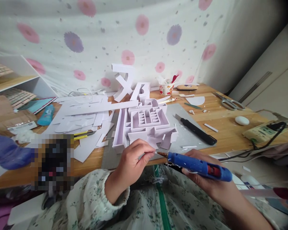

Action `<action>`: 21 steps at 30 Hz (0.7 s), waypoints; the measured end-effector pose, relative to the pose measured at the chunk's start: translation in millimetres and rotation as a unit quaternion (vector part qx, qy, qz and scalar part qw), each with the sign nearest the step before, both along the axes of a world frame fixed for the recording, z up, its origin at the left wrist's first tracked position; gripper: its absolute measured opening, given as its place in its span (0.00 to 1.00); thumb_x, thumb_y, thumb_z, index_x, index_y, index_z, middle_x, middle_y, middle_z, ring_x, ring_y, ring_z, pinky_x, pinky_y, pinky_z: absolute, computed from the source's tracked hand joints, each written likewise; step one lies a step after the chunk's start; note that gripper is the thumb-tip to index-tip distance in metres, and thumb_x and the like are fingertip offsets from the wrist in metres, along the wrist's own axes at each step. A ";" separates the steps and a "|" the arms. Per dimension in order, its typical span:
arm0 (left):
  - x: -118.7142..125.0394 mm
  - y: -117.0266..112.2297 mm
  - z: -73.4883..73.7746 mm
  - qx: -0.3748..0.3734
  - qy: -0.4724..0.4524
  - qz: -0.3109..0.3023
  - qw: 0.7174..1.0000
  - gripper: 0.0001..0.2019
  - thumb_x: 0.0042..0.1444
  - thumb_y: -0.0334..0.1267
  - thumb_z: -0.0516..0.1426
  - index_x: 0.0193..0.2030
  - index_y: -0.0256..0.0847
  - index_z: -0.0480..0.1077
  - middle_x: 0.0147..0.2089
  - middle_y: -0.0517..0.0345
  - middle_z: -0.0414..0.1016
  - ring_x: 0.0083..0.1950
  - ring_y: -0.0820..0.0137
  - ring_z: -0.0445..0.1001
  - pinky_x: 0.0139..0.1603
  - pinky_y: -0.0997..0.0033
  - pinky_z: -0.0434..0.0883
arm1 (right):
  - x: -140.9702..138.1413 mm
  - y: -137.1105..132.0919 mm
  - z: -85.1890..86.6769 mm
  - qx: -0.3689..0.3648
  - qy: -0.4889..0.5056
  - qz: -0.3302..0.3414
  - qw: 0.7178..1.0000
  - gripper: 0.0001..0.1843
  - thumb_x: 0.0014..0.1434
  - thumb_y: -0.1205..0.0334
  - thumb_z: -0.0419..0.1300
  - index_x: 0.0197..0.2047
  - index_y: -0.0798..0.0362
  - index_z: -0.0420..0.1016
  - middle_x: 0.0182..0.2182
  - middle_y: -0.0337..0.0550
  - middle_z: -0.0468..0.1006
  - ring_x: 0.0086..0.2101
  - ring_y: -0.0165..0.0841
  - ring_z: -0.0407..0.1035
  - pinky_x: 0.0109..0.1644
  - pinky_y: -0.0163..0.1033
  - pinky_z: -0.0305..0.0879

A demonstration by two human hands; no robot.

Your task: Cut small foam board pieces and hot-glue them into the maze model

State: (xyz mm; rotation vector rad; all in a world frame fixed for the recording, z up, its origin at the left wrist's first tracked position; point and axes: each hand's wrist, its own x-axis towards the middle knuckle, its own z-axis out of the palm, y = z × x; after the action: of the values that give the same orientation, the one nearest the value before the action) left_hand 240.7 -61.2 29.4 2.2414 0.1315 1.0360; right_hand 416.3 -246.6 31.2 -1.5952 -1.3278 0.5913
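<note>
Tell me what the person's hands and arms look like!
The left hand is bare, below a loose, pale sleeve printed with small greenish sprigs and gathered into a ruffled cuff. The right hand is bare too, and so is the visible right forearm.

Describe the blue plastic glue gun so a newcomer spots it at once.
Find the brown wooden table, then its near edge, before the pale lavender walled board model. There a bare right hand holds the blue plastic glue gun, its brown tip towards the bare left hand. Unlike the black-handled knife, it is thick and blue, with red showing in its side.
</note>
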 end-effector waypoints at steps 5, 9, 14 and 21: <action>-1.7 0.5 2.5 0.018 -0.004 0.006 1.000 0.06 0.59 0.24 0.59 0.40 0.38 0.75 0.36 0.56 0.75 0.38 0.74 0.75 0.41 0.77 0.71 | -1.5 1.3 -4.0 -0.004 -0.020 -0.017 1.000 0.09 0.64 0.55 0.59 0.36 0.50 0.73 0.30 0.40 0.75 0.31 0.33 0.69 0.34 0.38 0.63; -3.0 1.2 4.2 0.023 -0.006 0.010 1.000 0.06 0.59 0.24 0.59 0.39 0.37 0.75 0.35 0.56 0.75 0.38 0.73 0.75 0.40 0.76 0.72 | -2.1 1.3 -5.4 0.000 -0.030 -0.020 0.999 0.10 0.64 0.55 0.59 0.34 0.50 0.72 0.28 0.39 0.73 0.28 0.32 0.67 0.32 0.38 0.61; -3.7 2.2 4.7 0.028 -0.007 0.010 1.000 0.06 0.59 0.24 0.59 0.39 0.37 0.75 0.35 0.56 0.75 0.37 0.73 0.75 0.39 0.76 0.72 | -1.6 1.2 -8.4 0.005 -0.023 -0.016 1.000 0.10 0.64 0.56 0.60 0.33 0.50 0.71 0.28 0.39 0.72 0.28 0.32 0.66 0.32 0.38 0.60; -4.9 2.6 3.5 0.025 0.000 0.008 1.000 0.06 0.59 0.25 0.59 0.40 0.38 0.75 0.35 0.56 0.75 0.37 0.74 0.75 0.39 0.76 0.71 | -1.9 2.2 -11.5 -0.004 -0.026 -0.016 1.000 0.10 0.65 0.56 0.59 0.33 0.51 0.72 0.28 0.40 0.73 0.29 0.32 0.67 0.33 0.38 0.61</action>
State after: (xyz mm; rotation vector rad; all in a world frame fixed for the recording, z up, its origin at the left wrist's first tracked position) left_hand 235.8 -58.7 33.0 2.2879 0.1262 1.0594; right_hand 414.4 -244.3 19.7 -1.6450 -1.3358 0.5396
